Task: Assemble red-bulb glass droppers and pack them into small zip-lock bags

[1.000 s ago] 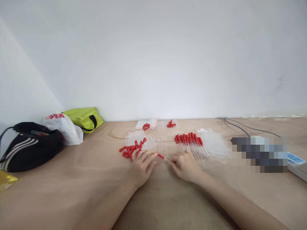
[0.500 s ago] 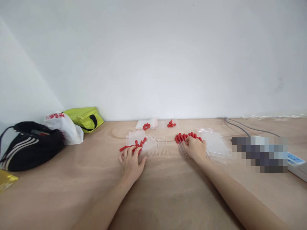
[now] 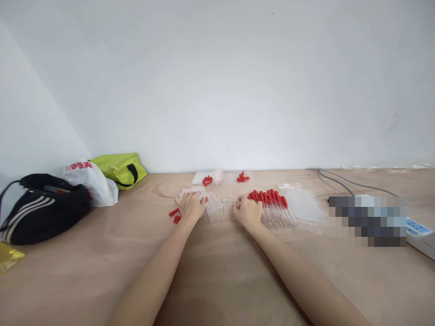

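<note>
My left hand [image 3: 190,207] rests, fingers curled, on the heap of loose red rubber caps [image 3: 176,216] and a small clear zip bag [image 3: 192,190]. My right hand [image 3: 247,211] lies at the right edge of a row of bare clear glass tubes [image 3: 220,210], fingers bent over them; what either hand grips is hidden. To the right of that hand lies a row of finished droppers with red caps [image 3: 272,203].
More zip bags with red caps [image 3: 222,176] lie by the wall, and a stack of empty clear bags [image 3: 306,206] lies right of the droppers. A black bag [image 3: 41,206], white plastic bag [image 3: 90,179] and green pouch [image 3: 118,168] sit left. A power strip [image 3: 419,231] and cables are at right.
My left hand moved forward onto the caps and bag. My right hand moved left from the capped droppers to the bare tubes.
</note>
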`<state>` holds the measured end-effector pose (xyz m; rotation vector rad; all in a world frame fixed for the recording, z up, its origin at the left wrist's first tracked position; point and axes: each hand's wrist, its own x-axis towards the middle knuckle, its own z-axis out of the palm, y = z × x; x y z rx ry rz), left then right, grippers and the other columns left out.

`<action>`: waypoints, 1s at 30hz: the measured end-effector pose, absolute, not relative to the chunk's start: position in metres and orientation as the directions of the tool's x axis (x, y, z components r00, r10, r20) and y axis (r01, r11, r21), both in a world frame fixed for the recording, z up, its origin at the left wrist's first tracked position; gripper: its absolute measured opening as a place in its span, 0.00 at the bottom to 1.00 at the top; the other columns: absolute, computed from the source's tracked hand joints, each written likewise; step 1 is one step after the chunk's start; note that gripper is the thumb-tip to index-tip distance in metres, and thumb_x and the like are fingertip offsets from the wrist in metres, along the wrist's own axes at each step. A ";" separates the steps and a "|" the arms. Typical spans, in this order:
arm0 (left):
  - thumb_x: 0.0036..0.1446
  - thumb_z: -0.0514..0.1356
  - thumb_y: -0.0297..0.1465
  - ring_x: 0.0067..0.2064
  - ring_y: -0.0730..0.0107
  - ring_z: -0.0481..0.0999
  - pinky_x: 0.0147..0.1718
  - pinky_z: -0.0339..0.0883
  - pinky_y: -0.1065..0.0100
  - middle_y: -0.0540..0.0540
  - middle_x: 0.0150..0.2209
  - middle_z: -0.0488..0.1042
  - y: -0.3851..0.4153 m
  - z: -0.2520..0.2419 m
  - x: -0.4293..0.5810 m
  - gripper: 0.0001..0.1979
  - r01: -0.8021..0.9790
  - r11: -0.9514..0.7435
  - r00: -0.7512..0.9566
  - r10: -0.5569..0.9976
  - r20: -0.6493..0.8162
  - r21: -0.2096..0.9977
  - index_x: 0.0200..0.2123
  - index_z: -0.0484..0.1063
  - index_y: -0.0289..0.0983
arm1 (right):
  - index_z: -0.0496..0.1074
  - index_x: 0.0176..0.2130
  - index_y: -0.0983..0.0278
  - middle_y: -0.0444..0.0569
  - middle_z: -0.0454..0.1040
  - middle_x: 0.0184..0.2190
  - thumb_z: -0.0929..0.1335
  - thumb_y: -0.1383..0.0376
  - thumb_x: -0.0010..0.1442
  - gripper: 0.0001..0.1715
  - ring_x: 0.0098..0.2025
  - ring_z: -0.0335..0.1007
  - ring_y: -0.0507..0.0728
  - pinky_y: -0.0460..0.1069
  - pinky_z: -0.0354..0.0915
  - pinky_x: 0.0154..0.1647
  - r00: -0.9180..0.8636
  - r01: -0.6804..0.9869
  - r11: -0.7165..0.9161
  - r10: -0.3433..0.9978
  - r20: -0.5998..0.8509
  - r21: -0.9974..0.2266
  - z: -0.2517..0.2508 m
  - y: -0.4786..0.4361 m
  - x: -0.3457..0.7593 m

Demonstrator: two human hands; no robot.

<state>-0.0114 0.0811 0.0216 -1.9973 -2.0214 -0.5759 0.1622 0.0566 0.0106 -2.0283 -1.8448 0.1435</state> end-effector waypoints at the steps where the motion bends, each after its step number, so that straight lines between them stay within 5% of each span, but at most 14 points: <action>1: 0.53 0.53 0.33 0.42 0.52 0.68 0.45 0.46 0.46 0.40 0.35 0.76 0.088 0.022 -0.011 0.11 0.994 -0.027 -0.021 0.909 0.417 0.109 0.32 0.74 0.38 | 0.70 0.40 0.68 0.57 0.75 0.32 0.61 0.64 0.53 0.16 0.38 0.70 0.61 0.54 0.49 0.39 0.130 0.934 -0.061 0.975 0.178 -0.353 0.011 0.059 0.160; 6: 0.47 0.57 0.28 0.37 0.55 0.71 0.48 0.43 0.46 0.46 0.24 0.75 0.110 0.018 -0.008 0.05 0.986 -0.082 0.021 0.927 0.375 0.148 0.24 0.73 0.39 | 0.70 0.38 0.69 0.58 0.75 0.32 0.62 0.66 0.51 0.15 0.37 0.70 0.62 0.54 0.50 0.38 0.155 0.933 -0.098 0.978 0.142 -0.347 0.009 0.062 0.156; 10: 0.52 0.53 0.26 0.44 0.54 0.68 0.48 0.47 0.47 0.43 0.36 0.74 0.105 0.022 -0.002 0.11 0.963 -0.124 0.002 0.891 0.454 0.240 0.37 0.73 0.39 | 0.71 0.36 0.69 0.58 0.75 0.31 0.61 0.66 0.52 0.14 0.36 0.70 0.63 0.54 0.50 0.38 0.153 0.931 -0.092 0.977 0.147 -0.354 0.008 0.060 0.157; 14: 0.57 0.49 0.26 0.42 0.64 0.69 0.42 0.61 0.63 0.43 0.39 0.69 0.073 0.025 0.005 0.14 0.907 -0.251 0.047 0.858 0.511 0.338 0.43 0.69 0.37 | 0.70 0.40 0.68 0.57 0.74 0.35 0.59 0.69 0.54 0.16 0.40 0.68 0.61 0.52 0.52 0.38 0.103 0.927 -0.021 0.975 0.199 -0.376 0.007 0.053 0.165; 16: 0.57 0.49 0.27 0.37 0.69 0.70 0.38 0.64 0.69 0.46 0.35 0.68 0.050 0.019 0.006 0.12 0.860 -0.331 0.096 0.853 0.514 0.388 0.40 0.70 0.37 | 0.69 0.42 0.67 0.55 0.73 0.37 0.58 0.70 0.56 0.16 0.41 0.66 0.59 0.50 0.53 0.38 0.033 0.917 0.077 0.963 0.267 -0.391 0.002 0.045 0.174; 18: 0.57 0.50 0.29 0.36 0.70 0.71 0.36 0.66 0.69 0.45 0.35 0.68 0.028 0.008 0.004 0.09 0.672 -0.481 0.144 0.830 0.539 0.563 0.37 0.68 0.35 | 0.69 0.41 0.66 0.54 0.72 0.36 0.58 0.70 0.57 0.16 0.40 0.65 0.57 0.49 0.53 0.39 -0.079 0.876 0.261 0.908 0.412 -0.406 -0.006 0.032 0.186; 21: 0.53 0.53 0.28 0.33 0.71 0.71 0.33 0.67 0.70 0.48 0.32 0.68 0.004 -0.008 -0.001 0.04 0.475 -0.505 0.197 0.859 0.472 0.721 0.33 0.66 0.36 | 0.69 0.38 0.65 0.51 0.71 0.32 0.57 0.69 0.59 0.14 0.35 0.65 0.55 0.50 0.53 0.38 -0.211 0.759 0.516 0.771 0.600 -0.396 -0.019 0.010 0.205; 30: 0.47 0.60 0.31 0.27 0.72 0.72 0.26 0.67 0.72 0.51 0.25 0.70 -0.002 -0.013 0.002 0.07 0.451 -0.366 0.188 0.931 0.314 0.814 0.26 0.63 0.36 | 0.69 0.35 0.63 0.45 0.72 0.30 0.59 0.68 0.60 0.10 0.33 0.65 0.52 0.51 0.49 0.40 -0.371 0.683 0.635 0.727 0.578 -0.361 -0.016 -0.012 0.213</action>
